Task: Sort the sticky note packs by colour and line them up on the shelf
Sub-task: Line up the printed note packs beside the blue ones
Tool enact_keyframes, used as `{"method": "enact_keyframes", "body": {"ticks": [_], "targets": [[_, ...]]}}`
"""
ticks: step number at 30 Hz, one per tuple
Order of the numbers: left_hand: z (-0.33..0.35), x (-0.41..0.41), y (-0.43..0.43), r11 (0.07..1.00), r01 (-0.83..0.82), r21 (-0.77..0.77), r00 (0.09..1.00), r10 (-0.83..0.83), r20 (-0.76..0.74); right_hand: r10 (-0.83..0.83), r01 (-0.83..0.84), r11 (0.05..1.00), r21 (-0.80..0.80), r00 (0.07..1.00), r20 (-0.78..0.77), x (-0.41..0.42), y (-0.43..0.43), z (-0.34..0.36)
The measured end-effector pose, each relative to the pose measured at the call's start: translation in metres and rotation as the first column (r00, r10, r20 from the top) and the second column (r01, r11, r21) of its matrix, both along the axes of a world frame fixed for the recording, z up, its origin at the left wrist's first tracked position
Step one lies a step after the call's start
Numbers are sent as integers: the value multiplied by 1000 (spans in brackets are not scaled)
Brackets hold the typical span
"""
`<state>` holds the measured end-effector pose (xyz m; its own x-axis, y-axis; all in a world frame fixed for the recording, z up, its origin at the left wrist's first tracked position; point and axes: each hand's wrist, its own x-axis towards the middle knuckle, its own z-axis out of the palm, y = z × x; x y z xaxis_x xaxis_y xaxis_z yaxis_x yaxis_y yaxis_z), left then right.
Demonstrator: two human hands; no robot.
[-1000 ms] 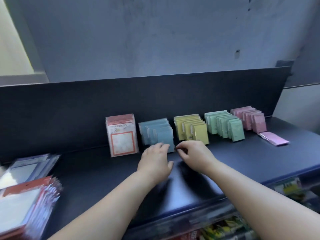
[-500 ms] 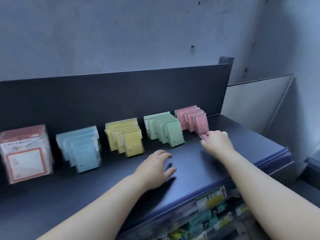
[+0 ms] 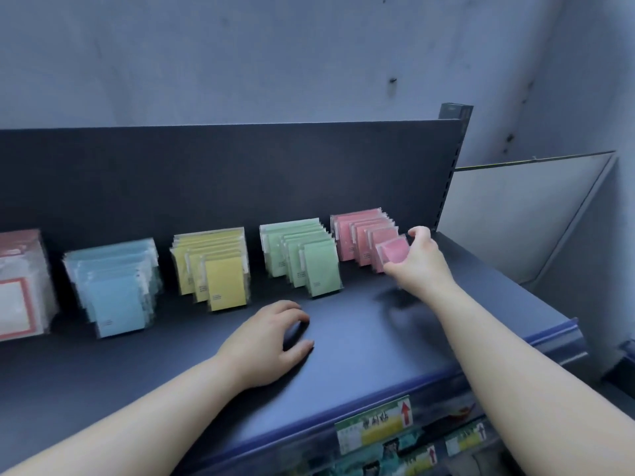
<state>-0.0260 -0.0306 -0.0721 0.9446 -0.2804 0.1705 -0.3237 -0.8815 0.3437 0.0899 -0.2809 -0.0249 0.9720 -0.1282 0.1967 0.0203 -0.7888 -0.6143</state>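
Head camera looks down at a dark shelf. The right hand pinches one pink pack and holds it tilted at the front end of the pink row. Left of the pink row stand the green row, then the yellow row, then the blue row. The left hand rests on the shelf, in front and to the left of the pink row, fingers loosely bent, holding nothing.

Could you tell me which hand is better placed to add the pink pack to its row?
Right: the right hand holds the pink pack by the pink row. The left hand rests empty on the shelf.
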Motion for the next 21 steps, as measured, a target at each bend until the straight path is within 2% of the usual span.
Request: {"method": "enact_keyframes", "body": {"ticks": [3, 6, 21], "targets": [[1, -1, 0, 1000, -2, 0, 1000, 2, 9, -18, 6, 984, 180, 998, 68, 14, 6, -2], [1, -2, 0, 1000, -10, 10, 1000, 9, 8, -28, 9, 967, 256, 997, 70, 25, 13, -12], [4, -5, -3, 999, -25, 41, 1000, 26, -8, -36, 16, 963, 268, 997, 70, 32, 16, -31]]}}
